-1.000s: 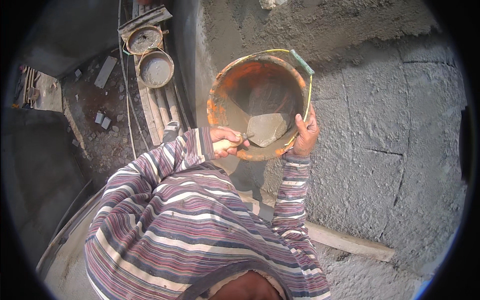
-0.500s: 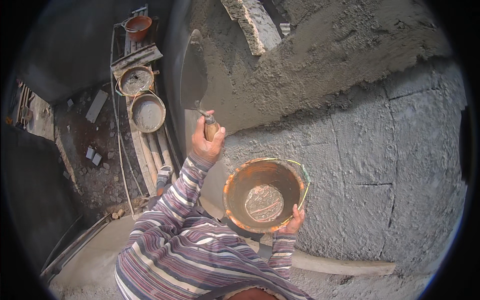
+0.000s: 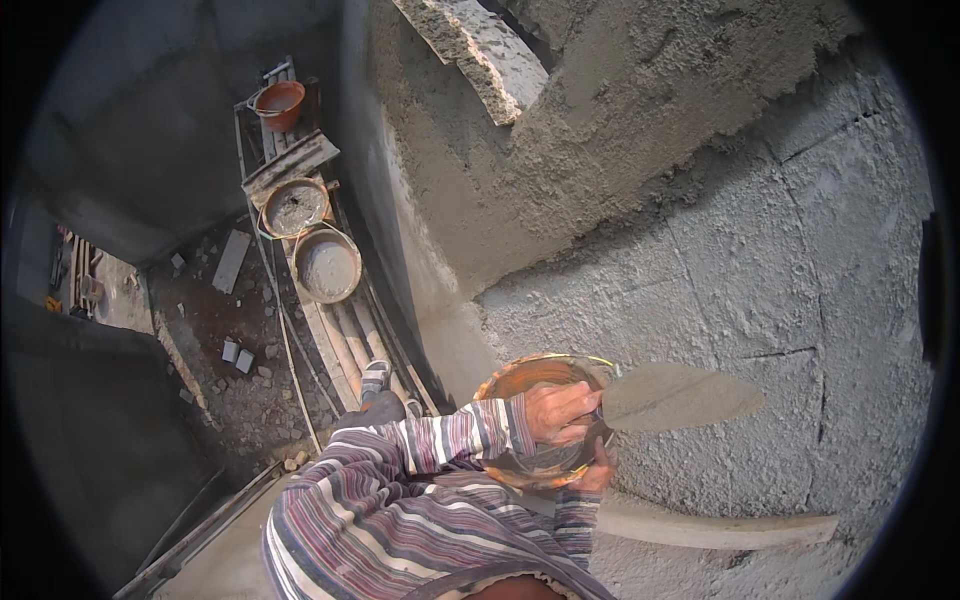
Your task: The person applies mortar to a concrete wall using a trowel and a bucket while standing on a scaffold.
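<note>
My left hand (image 3: 560, 412) is closed on the handle of a trowel, held over the mouth of an orange, mortar-smeared bucket (image 3: 500, 384). The handle is mostly hidden in my fingers. The trowel's broad leaf-shaped blade (image 3: 680, 397) points right, past the bucket's rim and in front of the rough grey wall. With my right hand (image 3: 597, 470) I grip the bucket at the right side of its rim. My left hand and sleeve cover much of the bucket's inside.
Wet mortar (image 3: 600, 150) covers the upper wall, around a rough-edged opening. On a pole scaffold (image 3: 345, 345) to the left stand a mortar bucket (image 3: 328, 266), a second bucket (image 3: 296, 208) and an orange bucket (image 3: 280, 104) farther off. Rubble (image 3: 240, 395) lies on the ground below.
My left hand has swung the trowel from the wall, down and right, to above the bucket. The bucket sits slightly lower in view, still in my right hand. The whole view has shifted.
</note>
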The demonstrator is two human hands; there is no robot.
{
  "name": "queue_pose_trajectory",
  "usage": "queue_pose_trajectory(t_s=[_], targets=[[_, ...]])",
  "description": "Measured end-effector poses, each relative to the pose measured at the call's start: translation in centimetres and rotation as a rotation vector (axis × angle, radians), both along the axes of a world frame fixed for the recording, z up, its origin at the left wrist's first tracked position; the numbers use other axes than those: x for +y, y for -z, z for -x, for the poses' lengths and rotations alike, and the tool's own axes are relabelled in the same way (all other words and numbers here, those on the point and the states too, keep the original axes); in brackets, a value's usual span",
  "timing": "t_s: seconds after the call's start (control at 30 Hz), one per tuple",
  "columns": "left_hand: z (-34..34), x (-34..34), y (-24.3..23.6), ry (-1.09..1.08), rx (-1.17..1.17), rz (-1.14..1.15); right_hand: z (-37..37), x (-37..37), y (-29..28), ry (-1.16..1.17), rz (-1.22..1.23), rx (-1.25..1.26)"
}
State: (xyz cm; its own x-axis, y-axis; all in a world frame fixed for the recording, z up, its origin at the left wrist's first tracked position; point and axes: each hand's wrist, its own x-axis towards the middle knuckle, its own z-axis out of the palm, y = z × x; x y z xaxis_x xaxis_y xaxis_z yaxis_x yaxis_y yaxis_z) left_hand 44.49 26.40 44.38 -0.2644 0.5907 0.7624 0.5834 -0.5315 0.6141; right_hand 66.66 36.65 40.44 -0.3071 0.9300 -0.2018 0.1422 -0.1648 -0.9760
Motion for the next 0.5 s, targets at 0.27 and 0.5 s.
queue_pose_trajectory(t_s=[0.27,0.5], targets=[[2.5,-12.7,8.3,0.052,0.14,1.165,5.9,-1.0,5.3,-0.06,0.268,0.193],[1.9,-12.0,7.1,-0.055,0.278,1.664,9.1,-3.2,8.6,-0.152,0.188,0.113]])
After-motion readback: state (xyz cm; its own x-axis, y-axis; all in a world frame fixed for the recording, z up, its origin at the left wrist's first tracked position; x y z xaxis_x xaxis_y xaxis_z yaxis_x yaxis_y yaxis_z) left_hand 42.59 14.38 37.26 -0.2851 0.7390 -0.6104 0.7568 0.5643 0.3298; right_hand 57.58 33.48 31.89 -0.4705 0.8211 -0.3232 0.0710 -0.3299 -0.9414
